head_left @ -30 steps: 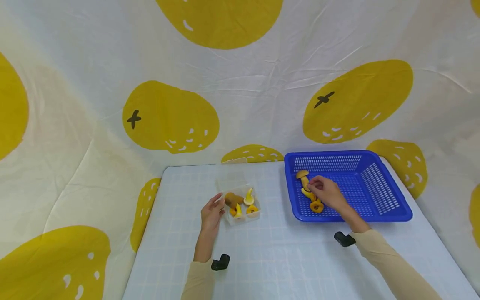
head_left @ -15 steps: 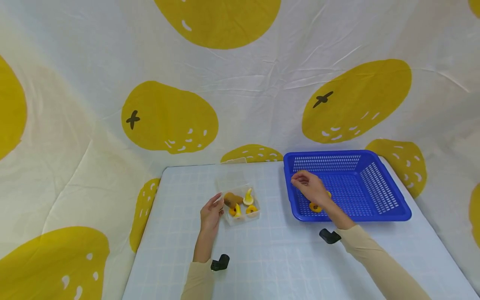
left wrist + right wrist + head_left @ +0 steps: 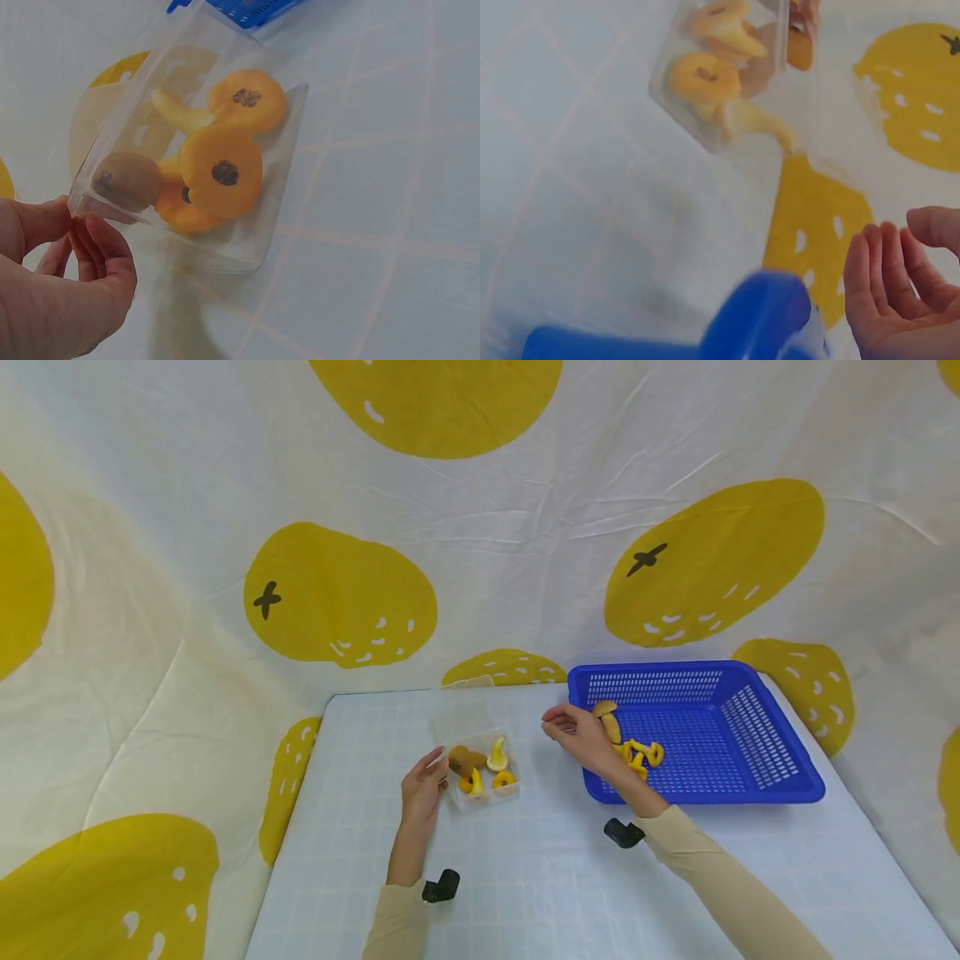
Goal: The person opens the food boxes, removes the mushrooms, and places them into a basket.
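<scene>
The left hand [image 3: 423,787] pinches the edge of the box [image 3: 483,801] on the counter [image 3: 525,877]; a tug could tip it, spilling its mushrooms [image 3: 467,762]. The right hand [image 3: 583,739], fingers loosely bent, apparently empty, could snag the basket [image 3: 804,762] if swung back low, jolting the basket mushrooms [image 3: 611,727].

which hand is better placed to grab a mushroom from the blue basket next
Likely the right hand: it looks free and hangs by the blue basket, close to the mushrooms, while the left hand pinches the clear box, farther away.
</scene>
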`<state>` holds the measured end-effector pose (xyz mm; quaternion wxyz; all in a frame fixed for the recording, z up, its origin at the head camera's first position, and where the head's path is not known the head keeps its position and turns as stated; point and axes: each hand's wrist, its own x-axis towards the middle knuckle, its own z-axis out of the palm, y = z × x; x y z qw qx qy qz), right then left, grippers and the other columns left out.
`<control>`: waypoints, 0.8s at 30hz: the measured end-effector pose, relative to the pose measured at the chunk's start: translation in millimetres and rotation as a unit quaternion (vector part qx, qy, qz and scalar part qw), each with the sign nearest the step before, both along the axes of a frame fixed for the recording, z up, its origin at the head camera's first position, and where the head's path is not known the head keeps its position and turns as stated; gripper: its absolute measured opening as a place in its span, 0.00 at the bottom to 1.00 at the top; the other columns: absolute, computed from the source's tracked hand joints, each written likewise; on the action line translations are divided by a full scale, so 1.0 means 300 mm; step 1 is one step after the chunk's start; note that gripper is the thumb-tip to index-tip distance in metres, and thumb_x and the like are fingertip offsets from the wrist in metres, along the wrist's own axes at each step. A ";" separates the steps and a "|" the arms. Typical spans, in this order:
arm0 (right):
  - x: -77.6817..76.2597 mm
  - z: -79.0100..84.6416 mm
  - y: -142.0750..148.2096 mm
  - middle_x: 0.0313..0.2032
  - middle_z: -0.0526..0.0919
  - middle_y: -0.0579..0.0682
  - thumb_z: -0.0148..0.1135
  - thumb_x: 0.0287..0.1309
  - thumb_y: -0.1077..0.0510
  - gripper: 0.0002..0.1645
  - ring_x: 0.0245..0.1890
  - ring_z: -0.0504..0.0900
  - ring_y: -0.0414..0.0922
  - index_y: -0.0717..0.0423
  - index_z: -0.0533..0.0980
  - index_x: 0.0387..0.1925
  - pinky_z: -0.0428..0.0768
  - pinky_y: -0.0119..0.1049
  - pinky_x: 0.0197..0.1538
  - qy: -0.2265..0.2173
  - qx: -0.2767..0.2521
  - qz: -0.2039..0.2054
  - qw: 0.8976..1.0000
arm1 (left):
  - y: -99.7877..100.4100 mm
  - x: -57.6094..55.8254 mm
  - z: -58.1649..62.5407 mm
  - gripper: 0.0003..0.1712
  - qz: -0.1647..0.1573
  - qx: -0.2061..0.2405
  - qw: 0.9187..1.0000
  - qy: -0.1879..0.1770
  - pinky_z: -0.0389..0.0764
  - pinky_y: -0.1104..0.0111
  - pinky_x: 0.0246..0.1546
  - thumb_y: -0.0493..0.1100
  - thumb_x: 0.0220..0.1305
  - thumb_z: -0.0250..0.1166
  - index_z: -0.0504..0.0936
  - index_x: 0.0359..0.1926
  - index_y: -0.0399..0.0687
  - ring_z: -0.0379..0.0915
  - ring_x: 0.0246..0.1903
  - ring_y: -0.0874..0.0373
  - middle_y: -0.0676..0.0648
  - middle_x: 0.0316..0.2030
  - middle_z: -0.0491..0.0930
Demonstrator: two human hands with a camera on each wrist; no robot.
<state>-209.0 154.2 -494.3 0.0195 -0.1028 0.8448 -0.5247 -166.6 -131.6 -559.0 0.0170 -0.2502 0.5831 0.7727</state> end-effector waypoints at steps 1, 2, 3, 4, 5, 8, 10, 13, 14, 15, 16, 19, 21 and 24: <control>0.001 -0.002 -0.014 0.44 0.85 0.58 0.64 0.70 0.60 0.12 0.45 0.84 0.53 0.65 0.79 0.49 0.83 0.46 0.53 0.003 -0.002 0.004 1.000 | -0.001 0.000 -0.001 0.24 -0.001 0.001 1.000 0.001 0.76 0.74 0.36 0.40 0.71 0.67 0.79 0.66 0.39 0.71 0.41 0.54 0.47 0.43 0.78; 0.001 -0.005 -0.026 0.43 0.85 0.58 0.64 0.70 0.60 0.12 0.45 0.84 0.53 0.65 0.79 0.49 0.83 0.47 0.53 0.007 -0.001 0.008 1.000 | -0.001 0.000 -0.003 0.24 -0.001 0.001 1.000 0.001 0.76 0.74 0.36 0.40 0.71 0.67 0.79 0.66 0.38 0.71 0.41 0.54 0.47 0.43 0.78; 0.000 -0.009 -0.039 0.43 0.85 0.57 0.65 0.70 0.61 0.12 0.45 0.84 0.52 0.65 0.79 0.49 0.83 0.48 0.53 0.011 0.000 0.012 1.000 | -0.002 -0.001 -0.005 0.24 -0.002 0.002 1.000 0.002 0.76 0.74 0.36 0.40 0.72 0.67 0.78 0.66 0.38 0.71 0.41 0.55 0.47 0.43 0.78; -0.001 -0.014 -0.051 0.43 0.85 0.57 0.65 0.70 0.61 0.12 0.45 0.85 0.53 0.66 0.79 0.48 0.83 0.48 0.53 0.014 -0.003 0.015 1.000 | -0.002 -0.001 -0.006 0.24 -0.002 0.001 1.000 0.002 0.76 0.74 0.37 0.40 0.72 0.67 0.78 0.66 0.38 0.71 0.41 0.55 0.47 0.43 0.78; -0.003 -0.019 -0.063 0.43 0.86 0.57 0.65 0.70 0.61 0.12 0.45 0.85 0.53 0.67 0.79 0.48 0.83 0.49 0.53 0.019 -0.005 0.020 1.000 | -0.002 -0.001 -0.006 0.24 -0.002 -0.001 1.000 0.001 0.77 0.73 0.38 0.40 0.72 0.67 0.78 0.66 0.38 0.71 0.41 0.55 0.47 0.44 0.78; -0.006 -0.031 -0.096 0.42 0.86 0.57 0.65 0.69 0.62 0.12 0.44 0.85 0.52 0.67 0.79 0.49 0.83 0.48 0.53 0.021 -0.011 0.035 0.999 | -0.002 -0.001 -0.007 0.24 -0.002 -0.005 1.000 0.001 0.78 0.72 0.40 0.40 0.72 0.67 0.78 0.66 0.39 0.71 0.41 0.54 0.47 0.44 0.79; -0.008 -0.038 -0.119 0.42 0.86 0.57 0.65 0.69 0.63 0.12 0.44 0.85 0.52 0.67 0.79 0.49 0.83 0.48 0.53 0.023 -0.016 0.045 0.999 | -0.002 0.000 -0.005 0.24 -0.001 -0.004 1.000 0.000 0.78 0.71 0.42 0.40 0.72 0.66 0.78 0.66 0.39 0.71 0.42 0.54 0.47 0.44 0.79; -0.004 -0.043 -0.152 0.42 0.85 0.56 0.65 0.69 0.64 0.12 0.44 0.84 0.52 0.67 0.79 0.49 0.83 0.48 0.53 0.021 -0.023 0.058 0.998 | -0.003 -0.001 -0.005 0.24 -0.001 -0.001 1.000 -0.001 0.77 0.70 0.42 0.39 0.72 0.67 0.78 0.66 0.39 0.72 0.42 0.53 0.46 0.44 0.79; -0.002 -0.043 -0.163 0.42 0.85 0.56 0.65 0.69 0.64 0.11 0.44 0.84 0.52 0.67 0.79 0.49 0.83 0.48 0.53 0.020 -0.025 0.062 0.998 | -0.003 -0.001 -0.004 0.25 -0.001 0.000 1.000 -0.001 0.77 0.71 0.41 0.39 0.72 0.67 0.78 0.66 0.39 0.72 0.43 0.53 0.46 0.44 0.79; 0.002 -0.043 -0.173 0.42 0.85 0.56 0.65 0.69 0.64 0.12 0.44 0.84 0.51 0.67 0.79 0.49 0.83 0.48 0.53 0.019 -0.027 0.067 0.997 | -0.003 -0.001 -0.006 0.25 -0.001 0.000 1.000 -0.001 0.77 0.71 0.41 0.40 0.72 0.67 0.78 0.66 0.39 0.72 0.43 0.53 0.46 0.44 0.79; 0.005 -0.043 -0.182 0.43 0.85 0.57 0.65 0.69 0.64 0.12 0.44 0.84 0.52 0.67 0.79 0.49 0.83 0.48 0.53 0.018 -0.028 0.071 0.997 | -0.003 -0.002 -0.007 0.25 0.000 -0.001 1.000 -0.001 0.77 0.71 0.40 0.40 0.71 0.67 0.78 0.66 0.38 0.72 0.42 0.53 0.47 0.44 0.79; 0.012 -0.048 -0.208 0.43 0.85 0.57 0.64 0.70 0.64 0.11 0.45 0.84 0.52 0.67 0.79 0.50 0.82 0.47 0.54 0.007 -0.035 0.085 0.996 | -0.003 -0.003 -0.011 0.25 0.000 0.000 1.000 0.005 0.77 0.72 0.38 0.39 0.71 0.67 0.78 0.66 0.37 0.72 0.41 0.53 0.47 0.43 0.79; 0.014 -0.053 -0.226 0.44 0.85 0.57 0.64 0.69 0.64 0.11 0.45 0.84 0.52 0.66 0.79 0.49 0.82 0.48 0.54 0.003 -0.036 0.089 0.995 | -0.003 -0.005 -0.013 0.24 0.001 -0.001 1.000 0.007 0.77 0.72 0.38 0.39 0.71 0.67 0.79 0.65 0.37 0.72 0.41 0.53 0.47 0.42 0.79; 0.015 -0.066 -0.252 0.43 0.86 0.56 0.64 0.69 0.65 0.09 0.44 0.84 0.51 0.65 0.79 0.48 0.82 0.46 0.54 -0.003 -0.031 0.094 0.995 | -0.003 -0.007 -0.015 0.23 0.004 -0.004 1.000 0.005 0.78 0.72 0.38 0.39 0.71 0.68 0.80 0.64 0.38 0.72 0.41 0.53 0.48 0.41 0.79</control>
